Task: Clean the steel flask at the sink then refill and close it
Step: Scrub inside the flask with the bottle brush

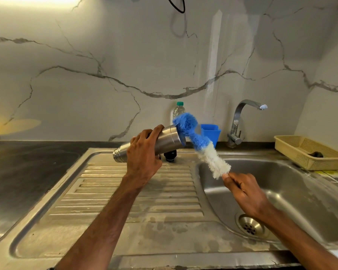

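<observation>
Stained steel drainboard (pixel 135 195) left, sink basin (pixel 304 184) right. Dark table (pixel 27 168) far left, veined marble wall (pixel 86 98) behind. Left hand (pixel 142 154) grips flask (pixel 168 139), held sideways above drainboard's far edge. Right hand (pixel 244 191) pinches brush (pixel 199 142) over basin, blue bristles against flask's wide end.

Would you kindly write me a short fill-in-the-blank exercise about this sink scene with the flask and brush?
1. The left hand grips the cylindrical steel flask; the right hand holds the fluffy bottle brush just below its ___ bristles.
2. The brush's ___ end lies against the flask's wider end.
3. The clear plastic bottle by the wall has a ___ cap.
4. The beige slotted basket stands ___ of the curved chrome tap.
Missing words: white, blue, green, right.
</observation>
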{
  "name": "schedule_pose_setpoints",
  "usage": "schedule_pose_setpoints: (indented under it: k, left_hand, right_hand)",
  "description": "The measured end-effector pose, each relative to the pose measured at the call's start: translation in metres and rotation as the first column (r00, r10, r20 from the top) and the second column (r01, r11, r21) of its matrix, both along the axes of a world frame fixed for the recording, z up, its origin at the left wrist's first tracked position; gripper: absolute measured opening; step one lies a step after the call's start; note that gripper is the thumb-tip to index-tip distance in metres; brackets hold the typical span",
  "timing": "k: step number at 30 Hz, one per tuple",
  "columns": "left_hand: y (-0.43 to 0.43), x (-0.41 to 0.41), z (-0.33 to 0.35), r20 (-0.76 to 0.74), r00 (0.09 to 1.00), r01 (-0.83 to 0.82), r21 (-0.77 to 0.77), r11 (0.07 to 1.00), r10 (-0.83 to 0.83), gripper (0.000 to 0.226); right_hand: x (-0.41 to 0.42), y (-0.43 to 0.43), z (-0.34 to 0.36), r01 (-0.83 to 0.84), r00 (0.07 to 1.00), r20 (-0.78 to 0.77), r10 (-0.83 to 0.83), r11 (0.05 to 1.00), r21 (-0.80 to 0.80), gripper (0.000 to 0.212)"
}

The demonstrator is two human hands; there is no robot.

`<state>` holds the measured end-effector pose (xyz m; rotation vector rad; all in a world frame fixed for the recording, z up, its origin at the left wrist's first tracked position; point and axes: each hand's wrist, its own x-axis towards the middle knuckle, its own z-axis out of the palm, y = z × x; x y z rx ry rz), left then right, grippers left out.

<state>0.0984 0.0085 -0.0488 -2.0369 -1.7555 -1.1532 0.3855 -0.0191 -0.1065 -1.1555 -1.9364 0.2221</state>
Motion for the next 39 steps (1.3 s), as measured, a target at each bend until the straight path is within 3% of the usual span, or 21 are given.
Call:
schedule_pose_setpoints:
  k: [17,24,29,39]
  left_hand:
    - [-0.003,-0.001,0.007,-0.004,0.987,-0.162,-0.077,0.984,0.162,0.098]
    - [-0.005,0.0,0.008,-0.023,0.986,-0.165,-0.109,0.98,0.163,0.097]
    - [-0.006,0.001,0.01,-0.005,0.988,-0.157,-0.104,0.982,0.157,0.094]
    - [0.0,-0.001,0.0,-0.042,0.987,-0.155,-0.001,0.988,0.155,0.092]
  right_hand:
    - [0.001,0.006,-0.006,-0.003,1.0,-0.016,0.002,0.997,-0.077,0.047]
    - [0.0,0.004,-0.006,-0.01,1.0,-0.012,0.009,1.0,-0.014,0.046]
    - [0.003,0.004,-0.005,-0.025,1.0,0.004,0.025,0.993,0.114,0.044]
    - [0.01,0.01,-0.006,-0.026,0.997,0.075,0.015,0.988,0.151,0.04]
